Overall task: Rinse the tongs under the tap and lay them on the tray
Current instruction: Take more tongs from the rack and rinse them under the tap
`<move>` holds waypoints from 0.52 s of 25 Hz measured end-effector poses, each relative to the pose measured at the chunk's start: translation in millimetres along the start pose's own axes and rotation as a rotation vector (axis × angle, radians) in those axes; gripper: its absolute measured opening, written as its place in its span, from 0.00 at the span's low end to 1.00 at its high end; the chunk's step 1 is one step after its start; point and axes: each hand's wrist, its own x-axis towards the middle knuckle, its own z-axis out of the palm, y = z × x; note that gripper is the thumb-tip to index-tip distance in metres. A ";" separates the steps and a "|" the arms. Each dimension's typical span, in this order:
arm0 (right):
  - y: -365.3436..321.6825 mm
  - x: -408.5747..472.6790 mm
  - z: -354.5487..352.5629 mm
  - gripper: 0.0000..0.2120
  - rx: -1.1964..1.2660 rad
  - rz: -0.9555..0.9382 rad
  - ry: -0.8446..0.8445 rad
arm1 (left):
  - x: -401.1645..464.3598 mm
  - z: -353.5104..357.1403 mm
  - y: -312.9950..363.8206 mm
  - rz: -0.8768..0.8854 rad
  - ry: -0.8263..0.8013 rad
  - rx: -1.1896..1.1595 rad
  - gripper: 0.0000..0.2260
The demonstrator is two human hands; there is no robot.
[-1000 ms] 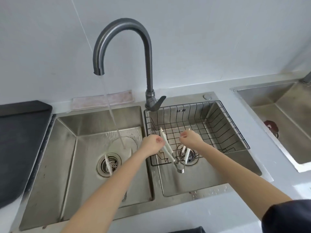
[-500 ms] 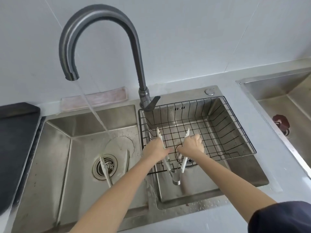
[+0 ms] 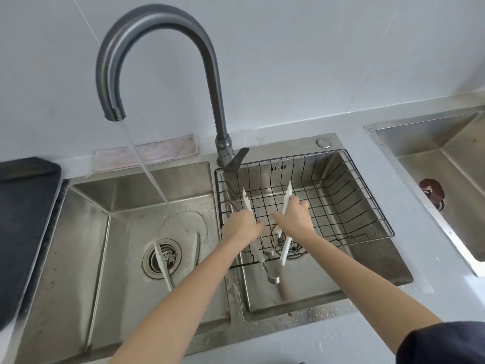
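Metal tongs with white tips (image 3: 285, 248) hang over the black wire basket (image 3: 367, 206) in the right basin, hinge end low and toward me. My left hand (image 3: 241, 228) grips the left arm and my right hand (image 3: 295, 219) grips the right arm, so the two tips point up and stand apart. The grey tap (image 3: 157, 30) runs a stream of water into the left basin (image 3: 86, 232), away from the held tongs. A dark tray (image 3: 23, 206) lies on the counter at the far left.
A second pair of white-tipped tongs (image 3: 163, 261) lies in the left basin across the drain. A folded cloth (image 3: 157, 151) sits behind that basin. Another sink (image 3: 433, 143) with a dark red object (image 3: 431, 191) is at the right.
The view has come closer and lower. Both hands keep hold of the tongs over the basket, and my right hand's grip has shifted so both white tips now show, spread apart.
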 end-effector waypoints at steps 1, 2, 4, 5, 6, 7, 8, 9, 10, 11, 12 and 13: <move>-2.8 -3.9 -1.8 0.25 0.075 -0.013 0.006 | -3.4 -3.0 -2.0 0.017 0.013 -0.073 0.08; -5.0 -8.0 -3.2 0.28 0.146 -0.025 0.013 | -7.1 -6.2 -4.7 0.032 0.027 -0.154 0.07; -9.7 -18.5 -1.6 0.32 0.249 -0.062 0.025 | -16.8 -12.9 -14.4 0.033 0.055 -0.369 0.05; -11.9 -23.4 1.1 0.34 0.282 -0.079 0.030 | -20.1 -14.8 -21.9 0.016 0.061 -0.495 0.12; -14.6 -28.4 4.7 0.35 0.308 -0.095 0.032 | -25.0 -17.1 -30.3 -0.001 0.055 -0.624 0.16; -17.4 -33.4 9.0 0.36 0.336 -0.111 0.026 | -29.7 -19.4 -38.8 -0.013 0.040 -0.730 0.19; -21.0 -38.9 14.3 0.36 0.374 -0.126 0.017 | -35.5 -22.4 -48.5 -0.018 0.028 -0.805 0.20; -25.3 -44.2 19.0 0.35 0.416 -0.144 0.006 | -39.9 -25.1 -57.8 -0.019 0.014 -0.840 0.21; -29.6 -48.1 24.3 0.32 0.457 -0.167 -0.002 | -44.7 -27.6 -66.6 -0.018 0.005 -0.853 0.21; -34.1 -52.4 29.7 0.30 0.492 -0.186 -0.015 | -49.2 -29.5 -75.6 -0.018 0.003 -0.857 0.22; -38.9 -55.6 34.8 0.29 0.525 -0.196 -0.037 | -53.7 -31.8 -84.2 -0.023 0.005 -0.873 0.22; -44.1 -57.7 41.0 0.28 0.549 -0.202 -0.062 | -56.9 -33.6 -95.0 -0.037 0.012 -0.902 0.22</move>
